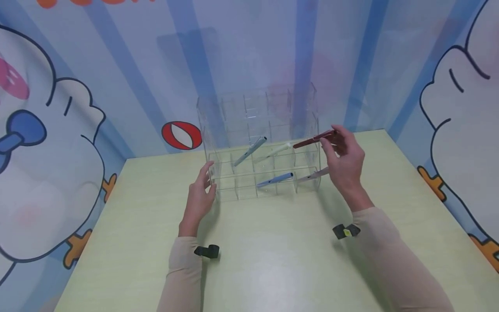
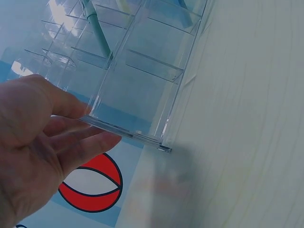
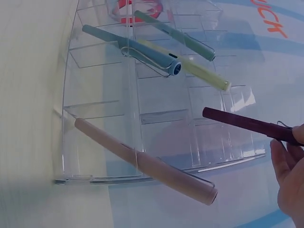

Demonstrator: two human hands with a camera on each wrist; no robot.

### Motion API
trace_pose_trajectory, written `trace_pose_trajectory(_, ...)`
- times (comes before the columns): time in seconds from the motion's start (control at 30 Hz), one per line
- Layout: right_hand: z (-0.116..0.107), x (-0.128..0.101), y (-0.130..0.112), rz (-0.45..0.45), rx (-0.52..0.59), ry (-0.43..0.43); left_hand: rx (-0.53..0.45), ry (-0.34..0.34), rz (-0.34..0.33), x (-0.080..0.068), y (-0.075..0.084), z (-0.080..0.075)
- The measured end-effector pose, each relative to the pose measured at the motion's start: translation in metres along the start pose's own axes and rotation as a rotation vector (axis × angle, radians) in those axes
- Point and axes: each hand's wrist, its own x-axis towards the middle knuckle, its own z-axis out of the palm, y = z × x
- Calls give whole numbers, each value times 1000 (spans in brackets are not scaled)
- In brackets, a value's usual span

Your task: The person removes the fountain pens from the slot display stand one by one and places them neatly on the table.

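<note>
- My right hand (image 1: 343, 160) pinches the dark red pen (image 1: 313, 139) at its rear end; the pen is in the air, just at the upper right edge of the clear organizer (image 1: 261, 147), touching nothing that I can see
- The long axis of the pen runs nearly level, its free tip pointing toward 9 o'clock, into the compartments
- My left hand (image 1: 199, 195) has relaxed straight fingers resting on the organizer's left front corner, at 8 o'clock from the pen; the right hand is the nearer one
- Four other pens lean in the cells: grey-green (image 1: 249, 151), pale yellow (image 1: 274, 151), blue (image 1: 274, 179), pink (image 3: 142, 160)
- The organizer stands on a pale green table (image 1: 273, 260), at its far side, with cartoon walls (image 1: 58, 130) around
</note>
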Motion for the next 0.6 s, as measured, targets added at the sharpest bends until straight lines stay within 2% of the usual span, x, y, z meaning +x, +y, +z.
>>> trace_pose_trajectory(0.3,-2,0,-10,-37,163,161,-10,-6,4,-1,0,-1)
trace_pose_trajectory(0.43,-4,0,-15,-67,193,206,-13,-4,10,-1,-1,0)
trace_pose_trajectory(0.6,-6,-1,-21,-87,236,315,-12,-4,15,1,0,-1)
